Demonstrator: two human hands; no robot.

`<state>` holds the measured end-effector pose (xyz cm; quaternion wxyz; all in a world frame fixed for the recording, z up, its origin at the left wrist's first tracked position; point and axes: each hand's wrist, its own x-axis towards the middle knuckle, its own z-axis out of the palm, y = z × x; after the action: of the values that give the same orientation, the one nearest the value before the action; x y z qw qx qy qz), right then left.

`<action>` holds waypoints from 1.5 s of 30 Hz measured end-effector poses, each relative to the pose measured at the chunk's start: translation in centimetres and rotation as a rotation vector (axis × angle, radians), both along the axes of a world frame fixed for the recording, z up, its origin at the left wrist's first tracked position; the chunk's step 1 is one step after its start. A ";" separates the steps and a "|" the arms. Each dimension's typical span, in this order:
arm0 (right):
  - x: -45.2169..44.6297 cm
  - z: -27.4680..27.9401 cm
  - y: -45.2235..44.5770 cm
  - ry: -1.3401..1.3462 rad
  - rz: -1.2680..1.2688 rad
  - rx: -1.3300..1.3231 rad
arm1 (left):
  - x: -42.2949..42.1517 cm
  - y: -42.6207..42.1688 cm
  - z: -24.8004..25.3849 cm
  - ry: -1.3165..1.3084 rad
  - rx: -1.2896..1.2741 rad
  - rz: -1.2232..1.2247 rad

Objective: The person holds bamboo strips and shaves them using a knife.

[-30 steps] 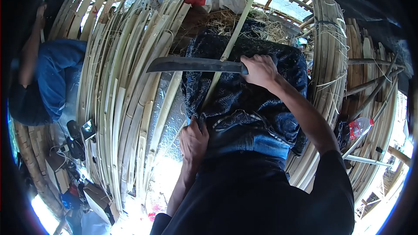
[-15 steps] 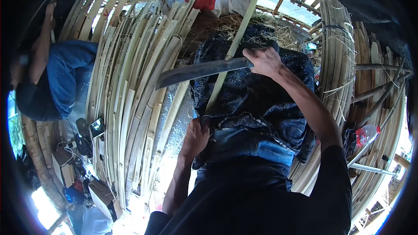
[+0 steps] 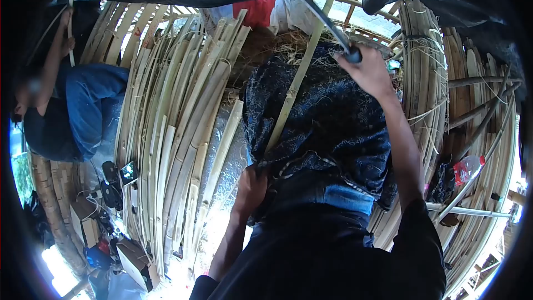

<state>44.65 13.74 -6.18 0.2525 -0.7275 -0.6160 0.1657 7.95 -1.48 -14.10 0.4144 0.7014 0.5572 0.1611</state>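
My right hand (image 3: 369, 71) is wrapped round the dark handle of a long knife (image 3: 311, 8), whose blade points up and to the left, crossing over the upper part of a bamboo strip (image 3: 292, 91). The strip slants across the dark patterned cloth (image 3: 344, 122) on my lap. At its lower end my left hand (image 3: 251, 188) is closed near the cloth's left edge, its fingertips partly in shadow.
Many split bamboo strips (image 3: 183, 100) lie to the left, with a phone (image 3: 129, 173) beside them. Beyond sits another person (image 3: 91, 105) holding a thin strip. On the right are a bamboo bundle (image 3: 423, 72), poles and a plastic bottle (image 3: 467, 170).
The knife has swung from lying nearly level across the strip to pointing up and left. My right hand has moved slightly up and right. My left hand remains at the strip's lower end.
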 end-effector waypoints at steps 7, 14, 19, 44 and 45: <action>-5.1 -4.0 -7.2 0.103 0.202 -0.205 | 3.2 -1.1 2.2 0.419 0.271 0.048; -6.5 -5.1 -7.3 0.287 0.351 -0.230 | 3.2 -1.2 1.7 0.415 0.408 0.074; -7.3 -6.7 -7.7 0.150 0.272 -0.123 | 3.2 -0.9 1.5 0.407 0.325 0.070; -6.1 -3.4 -7.8 1.162 -0.085 -0.123 | 3.0 -0.9 0.7 0.444 0.288 0.088; -6.2 -4.6 -8.2 1.185 -0.073 -0.284 | 3.1 -0.7 0.9 0.423 0.272 0.094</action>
<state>38.40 5.56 -10.75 0.4583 -0.5587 -0.3171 0.6142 11.08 -2.14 -13.21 0.1823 0.7421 0.6367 0.1032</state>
